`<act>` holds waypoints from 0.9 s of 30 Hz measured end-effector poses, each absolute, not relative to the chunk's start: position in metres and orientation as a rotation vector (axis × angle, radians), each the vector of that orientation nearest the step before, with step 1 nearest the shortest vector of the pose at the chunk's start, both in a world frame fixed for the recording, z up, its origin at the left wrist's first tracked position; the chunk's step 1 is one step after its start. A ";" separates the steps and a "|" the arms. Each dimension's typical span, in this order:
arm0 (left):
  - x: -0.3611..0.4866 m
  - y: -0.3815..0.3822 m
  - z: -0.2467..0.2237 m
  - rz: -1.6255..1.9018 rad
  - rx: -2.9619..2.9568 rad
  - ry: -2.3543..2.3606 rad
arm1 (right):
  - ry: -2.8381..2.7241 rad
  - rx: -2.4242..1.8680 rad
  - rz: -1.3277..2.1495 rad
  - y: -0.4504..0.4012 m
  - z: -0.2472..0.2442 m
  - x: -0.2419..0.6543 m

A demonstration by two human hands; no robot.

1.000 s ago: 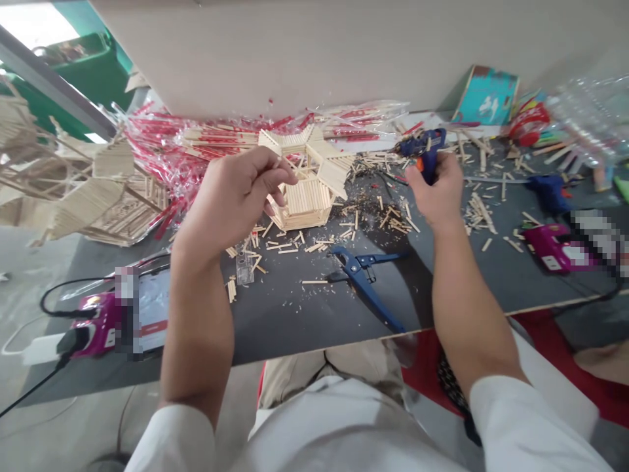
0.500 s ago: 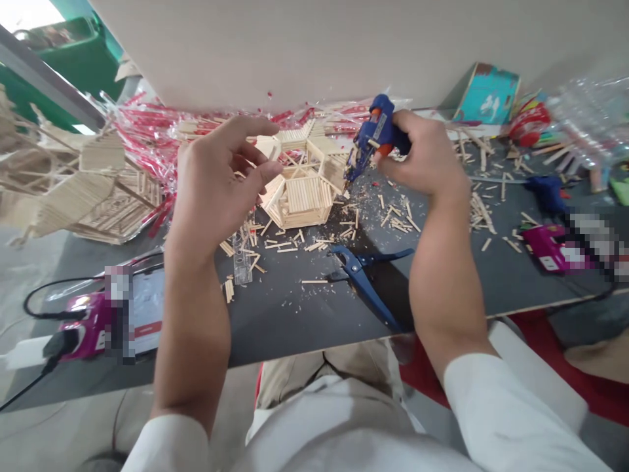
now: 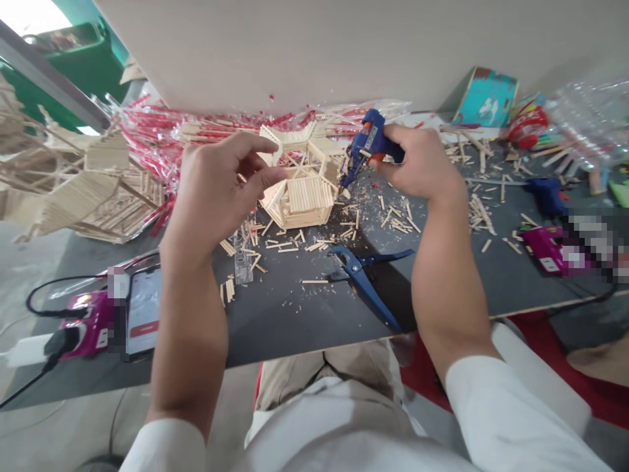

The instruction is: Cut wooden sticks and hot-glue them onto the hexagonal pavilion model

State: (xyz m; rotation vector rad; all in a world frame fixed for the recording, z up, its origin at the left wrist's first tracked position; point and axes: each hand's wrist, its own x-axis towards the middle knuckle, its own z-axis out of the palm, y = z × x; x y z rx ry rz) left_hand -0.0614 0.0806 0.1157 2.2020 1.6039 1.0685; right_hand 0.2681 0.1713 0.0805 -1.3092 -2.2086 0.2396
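A small structure of pale wooden sticks [image 3: 309, 196] stands near the middle of the dark table. At its left side is my left hand [image 3: 221, 183], thumb and fingers curled towards each other with a gap between them; nothing clear shows in it. My right hand [image 3: 417, 157] is wrapped round a blue glue gun [image 3: 368, 141] with an orange trigger. The gun points down and left, its nozzle close to the right side of the structure; whether they touch is unclear.
Blue cutters [image 3: 366, 282] lie in front, among scattered short sticks [image 3: 400, 219]. A larger stick model [image 3: 108, 190] stands left, above a phone [image 3: 144, 311] and purple power strip [image 3: 88, 321]. Red plastic wrapping [image 3: 152, 144] lies behind. A second glue gun [image 3: 548, 193] rests at right.
My right hand has moved slightly left with the glue gun, bringing the nozzle down nearer the structure's right side. My left hand has barely moved.
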 end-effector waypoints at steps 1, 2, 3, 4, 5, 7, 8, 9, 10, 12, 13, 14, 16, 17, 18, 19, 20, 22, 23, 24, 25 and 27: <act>-0.060 0.082 0.115 1.036 2.219 1.605 | -2.214 -1.330 0.245 0.170 0.081 0.268; -0.059 0.082 0.114 1.000 2.231 1.606 | -2.221 -1.350 0.247 0.170 0.081 0.268; -0.057 0.083 0.113 0.959 2.242 1.604 | -2.227 -1.368 0.251 0.169 0.081 0.268; -0.056 0.084 0.112 0.924 2.254 1.601 | -2.232 -1.383 0.256 0.168 0.081 0.268; -0.054 0.084 0.111 0.904 2.269 1.597 | -2.235 -1.395 0.261 0.168 0.081 0.268; -0.052 0.086 0.108 0.896 2.296 1.584 | -2.239 -1.408 0.266 0.168 0.080 0.269; -0.051 0.087 0.107 0.894 2.305 1.582 | -2.240 -1.407 0.264 0.168 0.080 0.269; -0.050 0.087 0.106 0.889 2.310 1.582 | -2.241 -1.396 0.261 0.168 0.080 0.270; -0.050 0.088 0.105 0.881 2.311 1.583 | -2.245 -1.380 0.260 0.168 0.080 0.270; -0.050 0.089 0.105 0.863 2.306 1.581 | -2.248 -1.345 0.257 0.168 0.081 0.270; -0.049 0.090 0.104 0.855 2.303 1.574 | -2.252 -1.335 0.255 0.168 0.082 0.270; -0.049 0.090 0.105 0.846 2.300 1.567 | -2.255 -1.335 0.249 0.167 0.083 0.270; -0.048 0.090 0.105 0.832 2.298 1.560 | -2.260 -1.350 0.229 0.166 0.084 0.269; -0.048 0.091 0.105 0.826 2.300 1.562 | -2.265 -1.360 0.219 0.166 0.085 0.269; -0.047 0.091 0.105 0.822 2.304 1.566 | -2.267 -1.367 0.209 0.165 0.085 0.269; -0.047 0.091 0.105 0.822 2.310 1.569 | -2.265 -1.375 0.200 0.165 0.085 0.270; -0.046 0.092 0.104 0.823 2.315 1.569 | -2.262 -1.384 0.194 0.166 0.085 0.270; -0.046 0.092 0.103 0.829 2.324 1.565 | -2.252 -1.403 0.183 0.166 0.085 0.270; -0.046 0.092 0.103 0.831 2.326 1.566 | -2.252 -1.405 0.180 0.166 0.086 0.270; -0.046 0.093 0.103 0.828 2.328 1.568 | -2.255 -1.402 0.181 0.166 0.086 0.270; -0.047 0.093 0.102 0.824 2.330 1.571 | -2.257 -1.397 0.182 0.165 0.087 0.270; -0.048 0.093 0.102 0.815 2.335 1.577 | -2.249 -1.393 0.189 0.164 0.089 0.269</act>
